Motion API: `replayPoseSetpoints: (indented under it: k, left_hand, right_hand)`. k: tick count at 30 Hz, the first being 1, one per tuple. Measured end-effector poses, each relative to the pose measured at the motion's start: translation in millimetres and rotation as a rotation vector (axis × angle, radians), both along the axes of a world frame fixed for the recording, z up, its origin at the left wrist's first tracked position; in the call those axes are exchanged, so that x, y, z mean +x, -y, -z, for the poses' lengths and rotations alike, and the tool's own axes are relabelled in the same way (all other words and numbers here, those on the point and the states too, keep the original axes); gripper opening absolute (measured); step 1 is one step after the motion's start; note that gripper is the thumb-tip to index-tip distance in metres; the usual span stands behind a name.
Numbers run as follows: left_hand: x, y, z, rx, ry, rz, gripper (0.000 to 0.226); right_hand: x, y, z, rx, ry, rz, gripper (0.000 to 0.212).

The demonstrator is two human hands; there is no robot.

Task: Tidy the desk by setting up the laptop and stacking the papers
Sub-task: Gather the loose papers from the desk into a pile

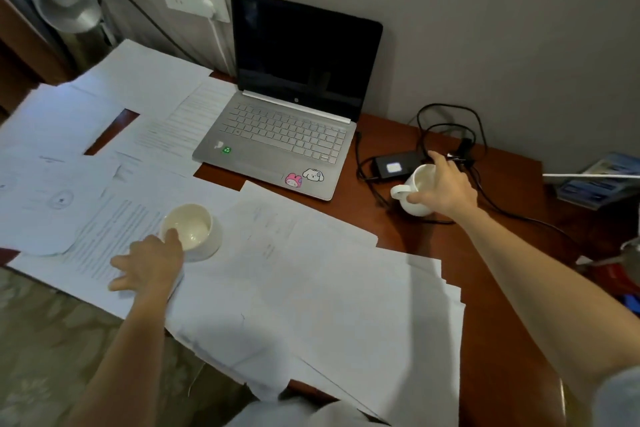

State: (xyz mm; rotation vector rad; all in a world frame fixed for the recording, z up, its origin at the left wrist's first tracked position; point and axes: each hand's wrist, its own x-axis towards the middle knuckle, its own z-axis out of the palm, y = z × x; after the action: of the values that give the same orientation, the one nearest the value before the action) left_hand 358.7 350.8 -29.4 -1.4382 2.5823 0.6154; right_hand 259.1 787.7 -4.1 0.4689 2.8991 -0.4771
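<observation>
- right hand (445,187) is gripping a white mug (414,189) near the charger brick (396,165).
- left hand (152,262) is pinching a second mug's (194,230) rim atop the scattered papers (294,270).
- open laptop (291,135) is facing the desk's front edge.

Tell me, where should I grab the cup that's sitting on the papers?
Grab the cup on the papers around its round sides, coming down from above. It stands upright with its mouth open, and no handle shows from here. The left hand already pinches its near rim, one finger inside.
</observation>
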Motion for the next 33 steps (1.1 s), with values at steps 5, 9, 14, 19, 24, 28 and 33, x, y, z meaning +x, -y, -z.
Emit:
replayPoseSetpoints:
  k: [5, 9, 14, 19, 24, 28, 33]
  left_hand:
    - [2, 10, 4, 0.192, -0.044, -0.017, 0.044]
    - [-3, -21, -5, 0.237, -0.134, -0.005, 0.049]
    - [-41, -106, -30, 0.289, -0.125, 0.212, 0.048]
    - [-73, -204, -26, 0.492, -0.096, 0.575, 0.046]
    - [-80, -257, -3, 0.437, 0.03, 0.697, 0.046]
    - [-81, -262, 13, 0.411, 0.069, 0.695, 0.049]
    - [-84, -267, 15, 0.416, 0.068, 0.713, 0.052]
  right_hand:
    - [-6, 3, 6, 0.025, -0.001, -0.002, 0.105]
    - [-11, 4, 6, 0.035, 0.002, 0.014, 0.105]
    - [-13, 8, 4, 0.029, 0.007, 0.028, 0.104]
    - [-9, 5, 5, 0.013, -0.024, 0.084, 0.101]
    - [-1, 0, 2, 0.006, -0.068, 0.076, 0.105]
    - [10, -6, -3, 0.001, -0.171, 0.045, 0.097]
    - [25, -7, -3, -0.032, -0.449, 0.031, 0.059]
